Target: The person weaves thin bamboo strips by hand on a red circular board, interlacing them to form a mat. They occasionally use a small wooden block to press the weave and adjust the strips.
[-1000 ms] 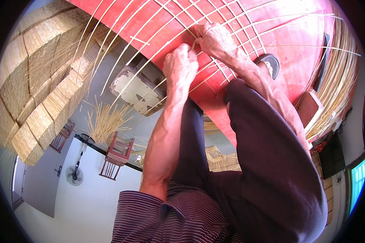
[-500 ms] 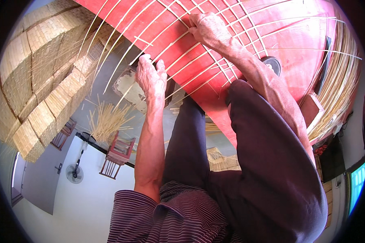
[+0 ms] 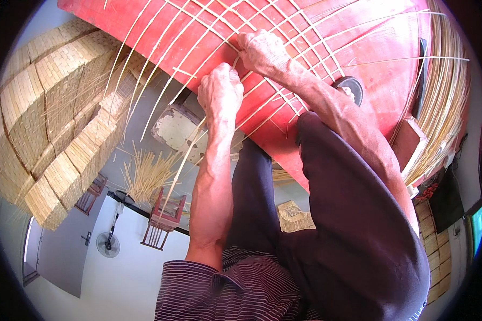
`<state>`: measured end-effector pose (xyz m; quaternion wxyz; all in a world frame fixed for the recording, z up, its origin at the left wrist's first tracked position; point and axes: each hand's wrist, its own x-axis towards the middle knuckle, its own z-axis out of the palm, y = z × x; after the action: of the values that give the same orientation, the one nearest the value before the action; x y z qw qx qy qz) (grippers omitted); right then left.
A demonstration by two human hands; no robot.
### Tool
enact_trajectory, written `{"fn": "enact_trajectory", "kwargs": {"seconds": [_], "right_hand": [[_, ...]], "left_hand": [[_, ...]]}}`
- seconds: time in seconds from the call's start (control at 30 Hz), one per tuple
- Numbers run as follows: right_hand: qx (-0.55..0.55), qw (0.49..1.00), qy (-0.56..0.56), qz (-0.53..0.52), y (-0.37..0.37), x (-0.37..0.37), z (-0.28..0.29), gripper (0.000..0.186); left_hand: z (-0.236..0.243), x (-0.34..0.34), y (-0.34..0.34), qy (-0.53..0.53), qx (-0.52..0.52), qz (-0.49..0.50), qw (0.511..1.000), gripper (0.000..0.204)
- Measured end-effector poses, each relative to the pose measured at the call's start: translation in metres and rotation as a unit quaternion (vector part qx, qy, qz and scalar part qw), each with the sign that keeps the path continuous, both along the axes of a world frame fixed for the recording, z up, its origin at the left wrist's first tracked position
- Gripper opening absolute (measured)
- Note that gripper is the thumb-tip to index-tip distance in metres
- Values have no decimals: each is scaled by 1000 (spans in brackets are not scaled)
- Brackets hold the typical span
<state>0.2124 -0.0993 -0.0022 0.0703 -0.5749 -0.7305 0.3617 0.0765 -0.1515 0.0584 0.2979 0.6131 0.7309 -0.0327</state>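
Weaving work: the person's left hand [image 3: 220, 92] is closed tight, apparently pinching a pale strip [image 3: 180, 165] that trails past the wrist, just inside the left edge of a red tabletop [image 3: 385, 93]. The right hand [image 3: 262, 52] curls over the open lattice [image 3: 277, 27], whose loose ends overhang that edge; whether its fingers hold anything cannot be told. Interlacing one strip seems the step in hand; the next move likely calls for seating it evenly.

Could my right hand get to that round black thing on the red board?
Likely yes: the round black thing lies mostly uncovered beside your forearm, though your right hand is at the strips.
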Motion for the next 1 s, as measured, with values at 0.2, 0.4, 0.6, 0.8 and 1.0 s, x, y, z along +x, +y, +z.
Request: {"fn": "enact_trajectory", "kwargs": {"seconds": [0.2, 0.4, 0.6, 0.8, 1.0], "right_hand": [[-25, 1000, -8, 15, 3, -2, 11, 21], [12, 998, 58, -28, -7, 5, 5, 18], [-41, 961, 77, -262, -19, 71, 30, 19], [-98, 902, 74, -414, -13, 115, 4, 29], [-98, 895, 60, -431, -11, 112, 8, 33]], "left_hand": [[10, 15, 7, 32, -12, -9, 999, 20], [1, -6, -3, 35, 55, -5, 998, 18], [8, 9, -16, -176, 164, 20, 971, 15], [-35, 29, -20, -196, 153, -8, 969, 16], [-39, 23, -17, -194, 124, -27, 973, 14]]}}
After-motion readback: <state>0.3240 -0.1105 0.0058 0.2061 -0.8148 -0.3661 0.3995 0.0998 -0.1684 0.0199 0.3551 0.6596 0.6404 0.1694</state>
